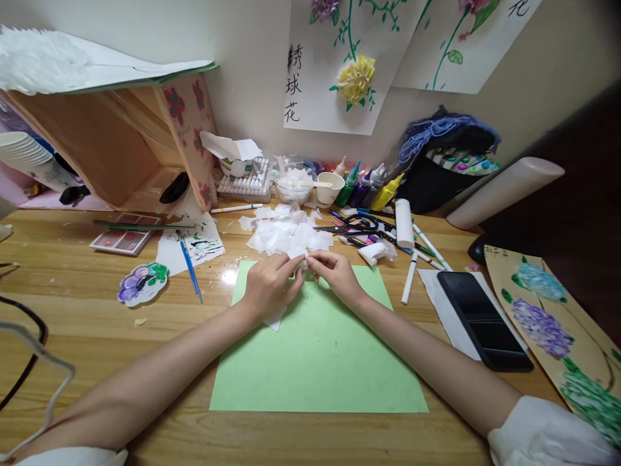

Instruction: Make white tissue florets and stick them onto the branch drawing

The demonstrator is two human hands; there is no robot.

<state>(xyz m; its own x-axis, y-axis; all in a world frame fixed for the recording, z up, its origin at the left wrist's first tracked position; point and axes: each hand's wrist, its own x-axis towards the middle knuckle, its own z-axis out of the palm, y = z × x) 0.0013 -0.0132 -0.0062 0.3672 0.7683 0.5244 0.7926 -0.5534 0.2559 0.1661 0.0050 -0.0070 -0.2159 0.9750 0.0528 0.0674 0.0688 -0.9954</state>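
My left hand (272, 288) and my right hand (336, 275) meet fingertip to fingertip over the upper part of a light green paper sheet (320, 362). Both are closed in a pinch around a small bit of white tissue paper (304, 264), mostly hidden by the fingers. From under my left hand pokes the corner of a white paper piece (275, 321); I cannot tell whether it is held. Just beyond the hands lies a loose pile of torn white tissue paper (286, 236).
Black scissors (356, 225), pens and a white roll (404, 223) lie behind my right hand. At right is a black phone (485, 317). A paint palette (143, 283) and blue brushes (191, 272) lie left. Paint bottles (388, 192) and a paper cup (330, 189) stand at the back.
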